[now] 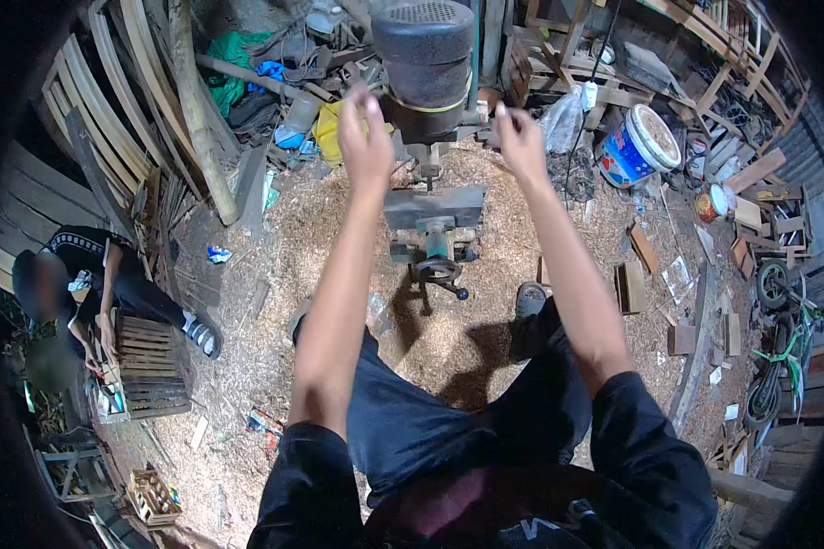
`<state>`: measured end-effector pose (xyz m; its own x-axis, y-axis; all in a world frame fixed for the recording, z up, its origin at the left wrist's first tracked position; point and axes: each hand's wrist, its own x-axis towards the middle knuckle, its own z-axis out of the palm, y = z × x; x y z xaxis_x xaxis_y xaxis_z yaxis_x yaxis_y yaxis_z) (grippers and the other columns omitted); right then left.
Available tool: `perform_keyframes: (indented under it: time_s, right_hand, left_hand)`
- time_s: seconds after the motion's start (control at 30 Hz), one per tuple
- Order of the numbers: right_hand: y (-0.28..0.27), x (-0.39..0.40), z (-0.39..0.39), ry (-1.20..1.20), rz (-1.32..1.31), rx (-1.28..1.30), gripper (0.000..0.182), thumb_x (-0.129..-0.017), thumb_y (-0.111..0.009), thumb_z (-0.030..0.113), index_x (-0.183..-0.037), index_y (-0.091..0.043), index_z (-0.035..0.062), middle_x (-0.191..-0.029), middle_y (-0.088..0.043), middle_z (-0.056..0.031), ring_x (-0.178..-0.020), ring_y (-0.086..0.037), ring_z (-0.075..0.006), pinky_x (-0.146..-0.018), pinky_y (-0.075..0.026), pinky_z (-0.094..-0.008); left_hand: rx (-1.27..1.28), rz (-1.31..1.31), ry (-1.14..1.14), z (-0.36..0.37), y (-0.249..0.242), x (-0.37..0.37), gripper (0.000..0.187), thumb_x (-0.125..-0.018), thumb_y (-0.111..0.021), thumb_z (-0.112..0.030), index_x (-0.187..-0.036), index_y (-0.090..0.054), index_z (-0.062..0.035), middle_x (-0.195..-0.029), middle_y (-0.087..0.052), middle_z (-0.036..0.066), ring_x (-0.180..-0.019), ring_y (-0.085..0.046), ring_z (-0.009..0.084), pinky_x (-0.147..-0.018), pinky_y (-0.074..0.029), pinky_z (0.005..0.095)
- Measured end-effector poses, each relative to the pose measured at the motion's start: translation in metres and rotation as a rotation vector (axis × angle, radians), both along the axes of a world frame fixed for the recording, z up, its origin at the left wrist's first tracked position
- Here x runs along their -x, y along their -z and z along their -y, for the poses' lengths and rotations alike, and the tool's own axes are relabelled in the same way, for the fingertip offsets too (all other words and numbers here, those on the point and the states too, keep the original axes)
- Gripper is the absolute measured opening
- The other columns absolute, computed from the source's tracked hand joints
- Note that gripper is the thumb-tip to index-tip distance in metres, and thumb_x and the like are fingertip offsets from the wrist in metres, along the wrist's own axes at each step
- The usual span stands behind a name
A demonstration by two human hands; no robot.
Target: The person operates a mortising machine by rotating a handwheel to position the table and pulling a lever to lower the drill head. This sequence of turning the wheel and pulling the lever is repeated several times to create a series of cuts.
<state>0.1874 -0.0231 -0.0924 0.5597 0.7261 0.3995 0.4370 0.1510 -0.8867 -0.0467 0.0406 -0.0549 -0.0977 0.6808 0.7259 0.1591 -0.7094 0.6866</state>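
In front of me stands a drill-press-like machine with a dark round motor housing at its top and a yellow cord around it. Below the housing are a flat metal table and a handwheel. My left hand is raised just left of the housing, slightly blurred, with thumb and fingers apart. To the right of the housing, my right hand is also raised, its fingers partly bent and apart. Nothing shows in either hand, and neither clearly touches the machine.
A person sits at the left beside a slatted wooden piece. A white and blue bucket, wood offcuts and a green toy-like motorbike are at the right. Wood shavings cover the floor.
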Motion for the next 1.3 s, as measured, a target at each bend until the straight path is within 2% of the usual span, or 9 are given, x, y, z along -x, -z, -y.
perform_keyframes:
  time_s: [0.17, 0.33, 0.57, 0.7, 0.77, 0.83, 1.0, 1.13, 1.3]
  right_hand:
    - [-0.077, -0.02, -0.073, 0.076, 0.057, -0.063, 0.055, -0.094, -0.059, 0.048, -0.105, -0.068, -0.0054, -0.094, -0.071, -0.0213, -0.093, -0.069, -0.0319, -0.084, -0.051, -0.039]
    - [-0.088, -0.024, -0.12, 0.021, 0.025, 0.035, 0.078, -0.094, -0.053, 0.056, -0.131, -0.047, -0.0124, -0.123, -0.059, -0.0341, -0.121, -0.056, -0.0416, -0.103, -0.041, -0.0419]
    - [-0.088, -0.065, -0.197, -0.055, -0.038, 0.101, 0.094, -0.087, -0.052, 0.071, -0.133, -0.05, -0.011, -0.13, -0.055, -0.034, -0.128, -0.052, -0.0401, -0.106, -0.039, -0.0407]
    - [-0.13, -0.058, -0.181, -0.128, -0.123, 0.103, 0.097, -0.084, -0.051, 0.077, -0.123, -0.058, -0.0114, -0.117, -0.064, -0.0291, -0.115, -0.061, -0.036, -0.1, -0.044, -0.0408]
    - [-0.126, -0.077, -0.213, 0.072, 0.06, 0.05, 0.094, -0.082, -0.049, 0.081, -0.112, -0.063, -0.0077, -0.088, -0.068, -0.015, -0.078, -0.065, -0.0247, -0.073, -0.053, -0.0363]
    - [-0.154, -0.058, -0.202, -0.379, -0.375, -0.209, 0.086, -0.086, -0.045, 0.079, -0.101, -0.064, -0.0027, -0.08, -0.066, -0.0094, -0.068, -0.064, -0.0195, -0.063, -0.05, -0.0323]
    - [-0.217, -0.053, -0.181, -0.372, -0.347, -0.159, 0.075, -0.091, -0.041, 0.075, -0.086, -0.059, 0.0024, -0.069, -0.06, -0.0077, -0.052, -0.057, -0.0198, -0.053, -0.046, -0.0344]
    - [-0.22, -0.04, -0.172, -0.413, -0.486, -0.221, 0.055, -0.096, -0.043, 0.053, -0.066, -0.049, 0.0075, -0.059, -0.048, -0.0073, -0.049, -0.05, -0.0241, -0.052, -0.043, -0.0397]
    - [-0.228, -0.037, -0.137, -0.616, -0.511, -0.252, 0.04, -0.095, -0.043, 0.037, -0.075, -0.053, 0.0044, -0.065, -0.054, -0.0071, -0.063, -0.055, -0.02, -0.063, -0.046, -0.0349]
  left_hand:
    - [-0.139, -0.029, -0.046, -0.042, -0.1, -0.037, 0.054, -0.098, -0.055, -0.038, -0.132, -0.048, 0.0038, -0.132, -0.053, 0.023, -0.122, -0.051, 0.0324, -0.107, -0.036, 0.0399]
    - [-0.107, -0.089, -0.002, -0.059, -0.091, -0.059, 0.052, -0.097, -0.049, -0.031, -0.132, -0.046, 0.0067, -0.134, -0.05, 0.028, -0.127, -0.047, 0.0416, -0.108, -0.035, 0.0444]
    - [-0.069, -0.081, 0.01, -0.054, -0.091, -0.059, 0.049, -0.098, -0.046, -0.025, -0.133, -0.044, 0.0083, -0.134, -0.049, 0.031, -0.126, -0.046, 0.044, -0.108, -0.035, 0.0466]
    - [-0.055, -0.057, 0.009, -0.047, -0.091, -0.058, 0.047, -0.099, -0.045, -0.023, -0.132, -0.043, 0.0098, -0.133, -0.049, 0.031, -0.126, -0.046, 0.0435, -0.108, -0.034, 0.0465]
    - [-0.08, -0.056, -0.004, -0.049, -0.091, -0.061, 0.047, -0.099, -0.045, -0.023, -0.133, -0.042, 0.0098, -0.133, -0.048, 0.031, -0.126, -0.046, 0.0434, -0.108, -0.034, 0.0463]
    - [-0.099, -0.07, -0.021, -0.05, -0.092, -0.062, 0.047, -0.099, -0.044, -0.023, -0.133, -0.043, 0.01, -0.133, -0.049, 0.031, -0.125, -0.047, 0.0435, -0.108, -0.035, 0.0462]
    - [-0.054, -0.104, -0.004, -0.048, -0.089, -0.057, 0.048, -0.101, -0.04, -0.026, -0.136, -0.043, 0.0064, -0.136, -0.048, 0.029, -0.127, -0.047, 0.0384, -0.109, -0.033, 0.0418]
    - [-0.091, -0.121, -0.016, -0.052, -0.085, -0.057, 0.048, -0.101, -0.04, -0.026, -0.136, -0.043, 0.0062, -0.136, -0.048, 0.029, -0.128, -0.046, 0.0389, -0.109, -0.033, 0.0419]
    - [-0.064, -0.124, -0.011, -0.05, -0.082, -0.058, 0.048, -0.101, -0.041, -0.027, -0.136, -0.043, 0.0047, -0.137, -0.047, 0.029, -0.128, -0.047, 0.0401, -0.109, -0.034, 0.0429]
